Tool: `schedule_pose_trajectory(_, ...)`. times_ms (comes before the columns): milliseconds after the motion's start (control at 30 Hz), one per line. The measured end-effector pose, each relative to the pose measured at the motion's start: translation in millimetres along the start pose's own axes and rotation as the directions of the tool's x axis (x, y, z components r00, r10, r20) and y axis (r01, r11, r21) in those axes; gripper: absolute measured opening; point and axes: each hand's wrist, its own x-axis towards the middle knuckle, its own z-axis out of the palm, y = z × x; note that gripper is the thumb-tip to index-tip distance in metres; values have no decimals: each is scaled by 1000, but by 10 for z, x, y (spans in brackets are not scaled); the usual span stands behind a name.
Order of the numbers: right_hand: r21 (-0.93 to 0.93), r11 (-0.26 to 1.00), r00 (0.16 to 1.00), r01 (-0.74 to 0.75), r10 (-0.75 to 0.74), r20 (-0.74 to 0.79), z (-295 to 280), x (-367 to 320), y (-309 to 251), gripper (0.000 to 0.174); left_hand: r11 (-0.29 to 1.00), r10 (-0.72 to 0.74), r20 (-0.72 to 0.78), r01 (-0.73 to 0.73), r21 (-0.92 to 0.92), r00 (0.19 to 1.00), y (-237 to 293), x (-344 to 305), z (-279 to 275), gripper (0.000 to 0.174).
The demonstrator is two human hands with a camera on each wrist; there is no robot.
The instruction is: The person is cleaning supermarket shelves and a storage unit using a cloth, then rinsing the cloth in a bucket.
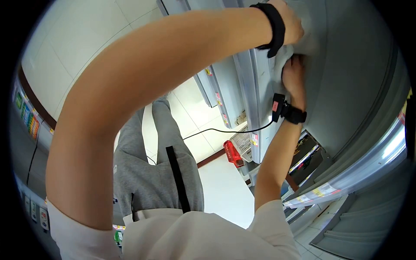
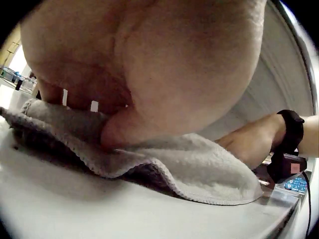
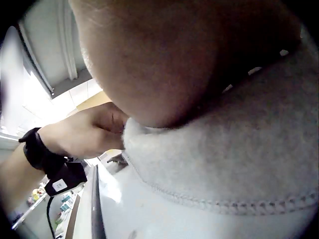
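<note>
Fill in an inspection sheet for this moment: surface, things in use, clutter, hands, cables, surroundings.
Surface: shelf top, pale grey and smooth.
Job's things: one grey-white cloth, lying on the shelf top under both hands.
Clutter: nothing seen on the shelf top; a red basket and a wire basket are down by the floor.
Hands: left hand grips the cloth from above; right hand holds its other end.
Cables: black cable runs from the right wrist.
Surroundings: shop shelves with price labels, tiled floor.
</note>
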Motion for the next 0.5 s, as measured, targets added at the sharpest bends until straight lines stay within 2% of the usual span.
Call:
schedule_pose_trajectory(33, -9, 1000, 1000, 1, -1, -17, -39, 75, 31, 46, 999, -21, 25, 22, -43, 999, -38, 69, -2, 24)
schedule_pose_trajectory(67, -12, 1000, 1000, -4, 4, -18, -30, 148, 110, 46, 999, 2, -58, -4, -34, 998, -41, 216, 93, 26)
schedule_pose_trajectory(133, -19, 999, 998, -49, 48, -45, -22, 358, 327, 46, 997, 16, 82, -9, -81, 996, -95, 469, 50, 29)
schedule_pose_trajectory(167, -31, 997, 997, -67, 68, 36, -109, 490, 437, 45, 998, -15, 98, 22, -67, 995, -75, 488, 11, 33)
schedule_pose_trajectory(267, -19, 998, 993, -62, 63, 99, -185, 804, 704, 44, 987, -79, 80, 89, -134, 994, -96, 636, -10, 37)
schedule_pose_trajectory(300, -160, 985, 993, -56, 72, 94, -115, 916, 797, 43, 986, -45, 112, 62, -153, 993, -132, 781, 63, 40)
schedule_pose_trajectory(333, -163, 985, 994, -54, 69, 89, -177, 979, 934, 43, 987, -46, 105, 62, -151, 993, 29, 977, 37, 40)
schedule_pose_trajectory(367, -122, 988, 986, -97, 112, 123, -299, 1031, 899, 47, 952, -303, 262, 278, 129, 916, 177, 1082, -101, 41)
schedule_pose_trajectory(400, -81, 987, 976, -141, 152, 158, -378, 1075, 851, 51, 806, -563, 329, 415, 423, 758, 227, 1149, -167, 41)
schedule_pose_trajectory(433, -84, 987, 977, -139, 151, 154, -414, 1119, 833, 51, 980, -169, 91, 178, -93, 981, -111, 1130, 94, 42)
schedule_pose_trajectory(467, 39, 985, 969, -166, 156, 192, -444, 1176, 883, 52, 980, -170, 85, 178, -93, 982, -168, 1229, 162, 42)
schedule_pose_trajectory(500, 161, 967, 961, -196, 156, 229, -475, 1232, 929, 53, 974, -225, 69, 224, 24, 972, -135, 1383, 294, 42)
